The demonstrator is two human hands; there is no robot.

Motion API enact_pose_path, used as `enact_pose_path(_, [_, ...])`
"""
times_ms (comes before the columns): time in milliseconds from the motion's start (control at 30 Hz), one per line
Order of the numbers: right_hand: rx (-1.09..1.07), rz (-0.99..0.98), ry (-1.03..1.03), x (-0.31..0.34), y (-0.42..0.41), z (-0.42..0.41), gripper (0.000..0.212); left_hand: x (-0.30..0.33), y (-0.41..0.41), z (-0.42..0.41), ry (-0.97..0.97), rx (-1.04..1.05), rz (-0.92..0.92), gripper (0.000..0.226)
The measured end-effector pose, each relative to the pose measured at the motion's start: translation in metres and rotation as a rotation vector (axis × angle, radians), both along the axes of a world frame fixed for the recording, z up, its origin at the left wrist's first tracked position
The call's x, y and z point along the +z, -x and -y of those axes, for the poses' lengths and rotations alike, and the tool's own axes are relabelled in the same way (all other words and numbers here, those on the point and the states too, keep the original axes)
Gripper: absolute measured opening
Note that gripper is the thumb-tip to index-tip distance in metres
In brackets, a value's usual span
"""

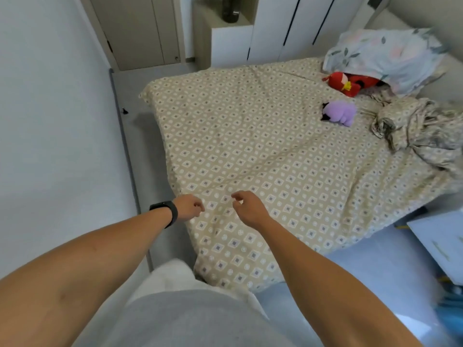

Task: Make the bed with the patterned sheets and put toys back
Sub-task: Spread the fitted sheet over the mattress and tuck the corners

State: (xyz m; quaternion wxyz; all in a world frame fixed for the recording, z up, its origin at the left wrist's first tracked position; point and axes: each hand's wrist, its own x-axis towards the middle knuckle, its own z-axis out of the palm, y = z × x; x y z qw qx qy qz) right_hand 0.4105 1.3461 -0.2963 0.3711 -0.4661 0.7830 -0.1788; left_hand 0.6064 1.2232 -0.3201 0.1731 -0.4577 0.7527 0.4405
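Note:
The beige sheet point(263, 156) with a diamond-and-circle pattern lies spread over the bed, with soft creases across the middle. My left hand point(189, 207), a black watch on its wrist, hovers over the bed's near left edge with fingers curled in and no fabric visibly in it. My right hand point(248, 209) hangs just beside it over the sheet, fingers loosely curled and holding nothing. A purple plush toy point(339, 113) and a red plush toy point(350, 82) lie at the far right of the bed. A crumpled bundle of matching patterned fabric point(421, 131) sits at the right edge.
A floral pillow point(385, 56) leans at the head of the bed over the red toy. A grey wall runs along the left with a narrow floor gap point(140, 136) beside the bed. White wardrobes point(288, 28) stand behind. A light blue board point(443, 241) lies on the floor at the right.

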Motion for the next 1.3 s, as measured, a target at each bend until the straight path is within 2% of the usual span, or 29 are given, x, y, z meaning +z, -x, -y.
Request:
enact_pose_path(200, [-0.106,-0.006,0.052,0.002,0.02,0.052,0.035,0.005,0.07,0.054,-0.022,-0.31,-0.008,0.022])
enact_pose_path(333, [-0.21,-0.037,0.046,-0.016,0.046,0.122,0.035,-0.008,0.117,0.132,-0.015,-0.401,-0.08,0.022])
enact_pose_path(433, [-0.36,-0.034,-0.011,-0.028,0.05,0.176,0.037,-0.012,0.13,0.19,-0.064,-0.424,-0.069,0.027])
enact_pose_path(467, [-0.34,-0.047,-0.046,-0.028,0.047,0.176,0.037,-0.01,0.127,0.187,-0.079,-0.404,-0.075,0.027])
enact_pose_path(500, [-0.391,-0.028,-0.064,-0.028,0.045,0.21,0.038,-0.006,0.135,0.227,-0.088,-0.432,-0.051,0.027])
enact_pose_path(567, [-0.381,-0.06,-0.085,-0.015,0.046,0.235,0.04,0.007,0.145,0.256,-0.079,-0.471,-0.069,0.026])
enact_pose_path(633, [-0.487,-0.102,-0.084,-0.001,0.05,0.252,0.04,0.015,0.168,0.286,-0.051,-0.603,-0.062,0.025])
enact_pose_path(733, [-0.624,-0.182,-0.1,0.018,0.055,0.24,0.038,0.025,0.203,0.297,-0.041,-0.69,-0.082,0.024])
enact_pose_path(867, [-0.776,-0.216,-0.11,0.025,0.058,0.219,0.036,0.029,0.22,0.285,-0.121,-0.762,-0.066,0.024])
enact_pose_path(1000, [-0.763,-0.21,-0.057,0.022,0.05,0.232,0.036,0.034,0.206,0.281,-0.161,-0.9,-0.053,0.026])
enact_pose_path(1067, [-0.705,-0.189,-0.035,0.027,0.056,0.254,0.037,0.043,0.195,0.295,-0.111,-1.016,-0.012,0.028])
enact_pose_path(1133, [-0.681,-0.184,0.005,0.035,0.069,0.285,0.037,0.058,0.196,0.327,0.021,-1.19,0.058,0.03])
enact_pose_path(1167, [-0.689,-0.195,0.038,0.041,0.073,0.305,0.037,0.068,0.195,0.349,0.076,-1.213,0.076,0.03])
enact_pose_path(1300, [-0.68,-0.239,0.15,0.064,0.077,0.374,0.037,0.092,0.208,0.442,0.207,-1.05,-0.016,0.029])
